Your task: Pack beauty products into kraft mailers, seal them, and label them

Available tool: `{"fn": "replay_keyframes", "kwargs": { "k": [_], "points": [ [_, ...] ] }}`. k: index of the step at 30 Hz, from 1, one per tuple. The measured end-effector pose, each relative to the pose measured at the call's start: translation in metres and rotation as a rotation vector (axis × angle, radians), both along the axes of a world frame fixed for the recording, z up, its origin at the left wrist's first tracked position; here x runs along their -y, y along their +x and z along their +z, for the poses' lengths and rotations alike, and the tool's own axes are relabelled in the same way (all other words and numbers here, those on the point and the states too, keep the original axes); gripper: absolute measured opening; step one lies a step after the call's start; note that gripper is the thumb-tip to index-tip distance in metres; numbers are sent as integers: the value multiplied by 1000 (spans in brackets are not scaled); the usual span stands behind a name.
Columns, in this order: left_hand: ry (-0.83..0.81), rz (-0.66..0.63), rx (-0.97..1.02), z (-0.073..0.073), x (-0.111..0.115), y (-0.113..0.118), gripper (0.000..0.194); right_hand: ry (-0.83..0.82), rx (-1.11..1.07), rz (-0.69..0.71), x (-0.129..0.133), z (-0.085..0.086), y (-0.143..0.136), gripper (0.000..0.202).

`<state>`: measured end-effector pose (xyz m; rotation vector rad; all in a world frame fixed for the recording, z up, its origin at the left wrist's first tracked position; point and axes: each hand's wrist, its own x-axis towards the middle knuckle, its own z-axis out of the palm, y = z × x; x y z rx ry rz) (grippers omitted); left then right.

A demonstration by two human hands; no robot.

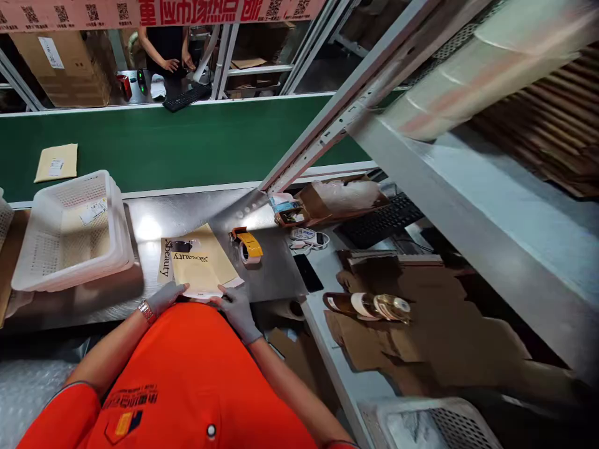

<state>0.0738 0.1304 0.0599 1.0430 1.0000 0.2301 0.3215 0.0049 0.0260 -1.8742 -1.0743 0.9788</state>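
A white basket (70,234) sits left, a tape dispenser (247,245) and keyboard (381,219) right, perhaps bottles (369,305) nearby.

My grey-gloved left grip (166,295) and right grip (238,310) rest on a tan envelope (201,269) printed with black lettering. At two o'clock sits an orange-and-yellow tape dispenser (247,244); at ten o'clock, a white perforated basket (70,231). My shirt (196,380) is bright orange, the conveyor belt (187,146) dark green.

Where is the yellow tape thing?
The tape dispenser sits on the metal table, just right of the yellow envelopes that both gloved hands hold.
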Motion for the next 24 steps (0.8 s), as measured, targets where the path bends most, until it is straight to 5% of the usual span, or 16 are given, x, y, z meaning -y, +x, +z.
{"fn": "replay_keyframes", "kwargs": {
  "k": [6, 11, 14, 18, 24],
  "points": [
    [-157, 51, 98, 10, -18, 7, 56, 145, 152, -86, -40, 41, 8, 52],
    [452, 86, -174, 13, -38, -3, 27, 88, 94, -67, -60, 69, 21, 60],
    [728, 128, -236, 15, -46, -5, 38, 44, 71, -21, -64, 74, 27, 63],
    [854, 66, -214, 19, -55, 5, 16, 11, 192, 159, -65, 81, 43, 65],
    [961, -113, -140, 26, -61, 29, 24, 230, 569, 362, -84, 100, 35, 49]
  ]
}}
